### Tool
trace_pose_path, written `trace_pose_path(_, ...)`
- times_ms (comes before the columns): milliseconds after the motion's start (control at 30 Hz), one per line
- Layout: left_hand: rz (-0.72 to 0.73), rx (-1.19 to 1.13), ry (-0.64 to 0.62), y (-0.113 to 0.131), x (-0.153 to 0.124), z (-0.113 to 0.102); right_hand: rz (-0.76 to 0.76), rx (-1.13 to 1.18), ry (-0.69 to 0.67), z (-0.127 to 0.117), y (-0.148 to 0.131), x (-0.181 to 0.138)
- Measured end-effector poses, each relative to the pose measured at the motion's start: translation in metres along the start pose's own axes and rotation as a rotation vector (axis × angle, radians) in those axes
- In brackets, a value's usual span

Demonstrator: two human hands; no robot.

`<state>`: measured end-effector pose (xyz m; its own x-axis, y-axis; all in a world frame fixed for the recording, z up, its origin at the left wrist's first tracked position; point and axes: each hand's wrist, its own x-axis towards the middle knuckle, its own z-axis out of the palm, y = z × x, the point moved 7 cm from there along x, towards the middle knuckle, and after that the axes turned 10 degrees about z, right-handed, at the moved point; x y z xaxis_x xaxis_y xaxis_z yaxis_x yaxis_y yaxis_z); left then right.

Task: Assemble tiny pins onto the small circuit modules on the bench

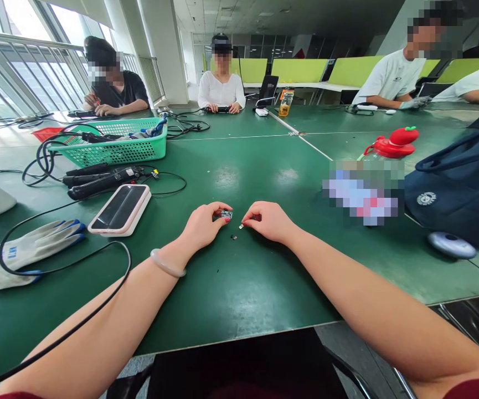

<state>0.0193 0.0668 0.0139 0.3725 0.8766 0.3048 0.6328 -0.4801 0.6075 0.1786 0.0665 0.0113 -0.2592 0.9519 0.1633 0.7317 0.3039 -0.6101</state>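
My left hand (203, 225) pinches a small circuit board (226, 214) between thumb and fingers, just above the green tabletop. To its right, my right hand (269, 220) is closed in a pinch on a tiny whitish piece (241, 226), too small to name surely. The two hands are a short gap apart. Below that gap, a tiny dark piece with a tan part (233, 237) lies on the table. A pale bangle (167, 264) circles my left wrist.
On the left are a phone (119, 209), gloves (27, 249), a black cable (129, 266), black handheld devices (102, 180) and a green basket (123, 147). To the right are a red-lidded bottle (391, 145), a navy bag (463, 183) and a mouse (452, 245). Several people sit around the table.
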Motion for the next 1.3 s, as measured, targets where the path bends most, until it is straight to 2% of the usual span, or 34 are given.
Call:
trace_pose_path(200,-0.016,-0.003,-0.015,-0.001,-0.001,0.001,0.038,0.016,-0.004,0.000,0.000,0.000)
trace_pose_path(467,0.005,-0.019,-0.024,0.000,0.000,0.002,0.008,0.072,0.007,0.001,-0.002,-0.001)
trace_pose_path(833,0.050,-0.232,-0.065,0.009,0.001,0.008,0.024,0.340,0.101,0.000,-0.011,-0.005)
trace_pose_path(1000,0.037,-0.327,-0.072,0.009,0.002,0.010,-0.002,0.415,0.086,0.001,-0.012,-0.005)
trace_pose_path(1300,0.046,-0.324,-0.070,0.011,0.001,0.009,-0.001,0.474,0.064,0.003,-0.010,-0.004)
